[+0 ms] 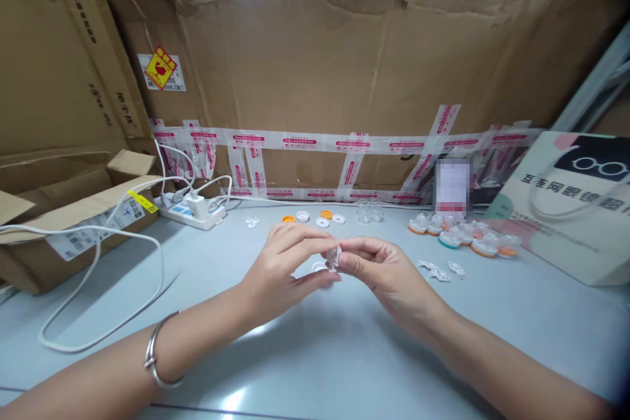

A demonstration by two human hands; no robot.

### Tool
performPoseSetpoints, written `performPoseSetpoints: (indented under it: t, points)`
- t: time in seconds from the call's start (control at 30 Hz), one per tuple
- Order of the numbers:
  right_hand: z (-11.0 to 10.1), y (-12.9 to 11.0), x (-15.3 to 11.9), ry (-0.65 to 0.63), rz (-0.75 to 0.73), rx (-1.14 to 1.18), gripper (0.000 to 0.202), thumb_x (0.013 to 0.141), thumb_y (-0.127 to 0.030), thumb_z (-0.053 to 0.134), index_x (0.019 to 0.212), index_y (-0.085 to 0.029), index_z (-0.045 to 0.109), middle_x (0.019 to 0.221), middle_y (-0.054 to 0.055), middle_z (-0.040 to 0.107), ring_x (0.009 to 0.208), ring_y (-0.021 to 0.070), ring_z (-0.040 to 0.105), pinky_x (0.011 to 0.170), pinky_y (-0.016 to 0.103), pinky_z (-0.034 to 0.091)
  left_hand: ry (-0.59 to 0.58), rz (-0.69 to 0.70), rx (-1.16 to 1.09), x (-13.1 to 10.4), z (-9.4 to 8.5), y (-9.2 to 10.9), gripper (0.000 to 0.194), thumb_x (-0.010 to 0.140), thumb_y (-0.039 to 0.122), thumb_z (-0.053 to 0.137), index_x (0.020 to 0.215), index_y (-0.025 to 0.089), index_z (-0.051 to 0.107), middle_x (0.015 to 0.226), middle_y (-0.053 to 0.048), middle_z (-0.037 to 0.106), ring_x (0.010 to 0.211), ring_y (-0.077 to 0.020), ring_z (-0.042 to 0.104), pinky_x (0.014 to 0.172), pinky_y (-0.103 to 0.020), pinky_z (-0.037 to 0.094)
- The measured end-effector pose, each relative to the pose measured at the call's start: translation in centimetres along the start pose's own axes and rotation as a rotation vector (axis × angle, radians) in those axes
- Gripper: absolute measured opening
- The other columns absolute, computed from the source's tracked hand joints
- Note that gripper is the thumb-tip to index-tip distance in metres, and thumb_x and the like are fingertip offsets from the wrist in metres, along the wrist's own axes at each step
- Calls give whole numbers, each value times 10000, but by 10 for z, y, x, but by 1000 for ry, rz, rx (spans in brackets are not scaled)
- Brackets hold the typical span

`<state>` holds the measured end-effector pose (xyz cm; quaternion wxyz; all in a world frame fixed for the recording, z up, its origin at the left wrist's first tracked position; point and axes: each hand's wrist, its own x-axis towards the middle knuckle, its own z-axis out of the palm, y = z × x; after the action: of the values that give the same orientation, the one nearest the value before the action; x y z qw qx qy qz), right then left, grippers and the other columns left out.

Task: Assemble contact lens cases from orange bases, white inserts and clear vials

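Between my two hands, above the middle of the table, is a small white plastic part (333,258) with cut-outs. My left hand (283,262) pinches it from the left, thumb below and fingers above. From the other side my right hand (378,266) grips the same part between thumb and forefinger. A white ring (319,267) shows partly behind my left fingers. Just beyond the hands lie orange rings (326,214) and white round caps (302,216). Several flat white plastic pieces (435,271) rest to the right of my right hand.
Clear cases with orange and teal bases (462,236) cluster at the right, beside a printed bag (566,210). Clear cups (369,211) stand at the back. At left are a power strip (191,210), a looping white cable (160,275) and an open carton (73,230). Cardboard (315,65) walls the back.
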<state>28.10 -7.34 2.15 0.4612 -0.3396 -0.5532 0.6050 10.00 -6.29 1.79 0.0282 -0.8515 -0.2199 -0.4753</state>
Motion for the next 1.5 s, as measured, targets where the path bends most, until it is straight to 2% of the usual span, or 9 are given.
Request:
performPoseSetpoints:
  t: [0.23,0.53,0.8,1.03,1.27,1.5]
  points:
    - [-3,5,3,-31,-2,1,147,743,-283,681,873,-222,713,760,6,674,682,120,591,722,292,464,-40,29,86,3,-1,0,231,797,199,633,1018,185,563,943,-37,658,868,-148,589,779,-308,374]
    - [-2,5,3,-44,39,24,145,723,-299,697,838,-215,725,734,9,683,682,123,602,731,301,475,-14,47,100,0,0,0,237,786,259,650,994,189,558,904,-28,658,838,-139,586,772,-303,363]
    - [-1,3,1,-116,63,50,208,761,-311,659,947,-232,709,799,14,691,742,123,592,773,309,465,-2,35,142,-2,3,0,229,791,216,642,1002,192,556,902,-24,649,836,-136,584,773,-311,357]
    - [6,9,-1,31,73,-21,189,710,-321,701,855,-199,708,756,25,685,712,130,581,746,304,443,17,21,180,-4,8,6,163,792,205,633,941,179,573,835,-18,634,790,-133,576,752,-309,358]
    - [9,10,-1,44,56,10,199,706,-344,696,832,-190,699,775,33,673,721,138,580,745,304,442,12,-31,112,-4,9,7,193,783,221,637,963,179,580,850,-27,614,804,-145,571,757,-307,390]
    - [13,6,-5,-17,50,89,162,723,-338,682,794,-193,698,783,33,674,774,148,601,753,282,448,-5,-148,-149,-5,10,4,306,737,248,684,1016,189,575,907,-54,583,854,-172,563,769,-325,461]
